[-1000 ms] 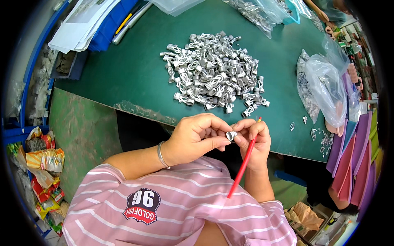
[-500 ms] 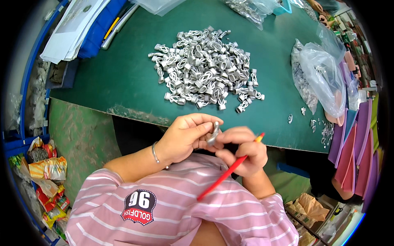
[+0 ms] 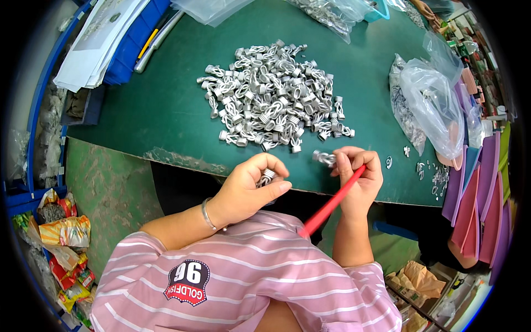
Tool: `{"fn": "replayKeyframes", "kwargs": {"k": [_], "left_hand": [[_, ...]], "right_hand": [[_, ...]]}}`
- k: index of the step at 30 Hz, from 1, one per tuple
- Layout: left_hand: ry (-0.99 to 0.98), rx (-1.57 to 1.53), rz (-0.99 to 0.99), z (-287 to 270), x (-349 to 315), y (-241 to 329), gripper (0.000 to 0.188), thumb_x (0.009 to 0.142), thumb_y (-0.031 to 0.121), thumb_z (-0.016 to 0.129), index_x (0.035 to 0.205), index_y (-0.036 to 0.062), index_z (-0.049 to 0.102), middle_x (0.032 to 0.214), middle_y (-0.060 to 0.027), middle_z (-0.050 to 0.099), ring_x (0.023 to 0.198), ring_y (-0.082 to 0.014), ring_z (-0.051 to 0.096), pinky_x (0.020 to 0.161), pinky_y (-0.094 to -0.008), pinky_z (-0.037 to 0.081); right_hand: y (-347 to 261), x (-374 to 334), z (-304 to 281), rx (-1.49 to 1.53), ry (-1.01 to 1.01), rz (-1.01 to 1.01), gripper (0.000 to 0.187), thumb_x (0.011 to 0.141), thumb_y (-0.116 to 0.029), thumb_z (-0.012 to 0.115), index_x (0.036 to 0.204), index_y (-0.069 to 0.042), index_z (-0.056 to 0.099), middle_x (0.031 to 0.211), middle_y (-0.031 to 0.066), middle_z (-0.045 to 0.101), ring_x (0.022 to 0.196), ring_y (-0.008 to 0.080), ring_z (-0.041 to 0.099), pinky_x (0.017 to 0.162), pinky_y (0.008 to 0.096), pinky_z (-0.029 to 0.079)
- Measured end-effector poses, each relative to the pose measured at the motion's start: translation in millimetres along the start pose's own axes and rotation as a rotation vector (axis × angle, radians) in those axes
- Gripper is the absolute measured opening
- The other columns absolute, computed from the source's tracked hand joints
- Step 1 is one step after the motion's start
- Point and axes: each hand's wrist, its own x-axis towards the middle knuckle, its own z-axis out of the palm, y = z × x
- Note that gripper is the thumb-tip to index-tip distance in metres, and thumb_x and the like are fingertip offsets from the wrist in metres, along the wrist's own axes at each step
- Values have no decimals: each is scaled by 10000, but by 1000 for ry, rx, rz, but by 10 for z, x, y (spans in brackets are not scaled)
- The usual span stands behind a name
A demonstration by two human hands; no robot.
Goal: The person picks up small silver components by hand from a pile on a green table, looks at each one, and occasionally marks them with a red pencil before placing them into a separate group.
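A heap of silver pieces lies on a green table

Take the heap as the dial's centre, with twelve pointing away from the person. Between nine and ten o'clock stands a blue bin; white papers lie across it and hide what it contains. At three o'clock a loose clear bag leans against a filled bag, packed with small grey parts. At one o'clock another bag contains silvery parts. A small box at nine o'clock holds something too dark to tell. Near two sits a teal container, cut off by the frame.

The left hand, at half past six, has its fingers curled round one metal piece. The right hand, between four and five, grips a red rod that slants from between one and two o'clock down to between seven and eight. The same hand's fingertips hold a blurred ribbed piece near the table's near edge, apart from the heap; its long axis runs from ten to four, ribbed end toward ten. The left hand's curled-in piece is partly hidden, its axis roughly one to seven.
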Motion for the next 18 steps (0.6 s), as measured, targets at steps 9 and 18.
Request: {"fn": "replayKeyframes", "kwargs": {"k": [9,18], "left_hand": [[38,265,409,57,1,-14,167,774,46,676,920,16,600,760,13,550,667,-27,488,576,-178,404],[-3,-130,94,-13,-10,-39,238,844,44,584,1072,-20,551,794,-64,612,573,-56,514,500,-169,423]], "right_hand": [[108,-270,152,572,-336,121,266,781,114,570,744,-46,360,941,194,556,897,283,616,721,350,560],[-53,-321,222,49,-236,-422,421,684,116,680,825,-42,316,1065,231,475,938,335,602,754,358,561]]}}
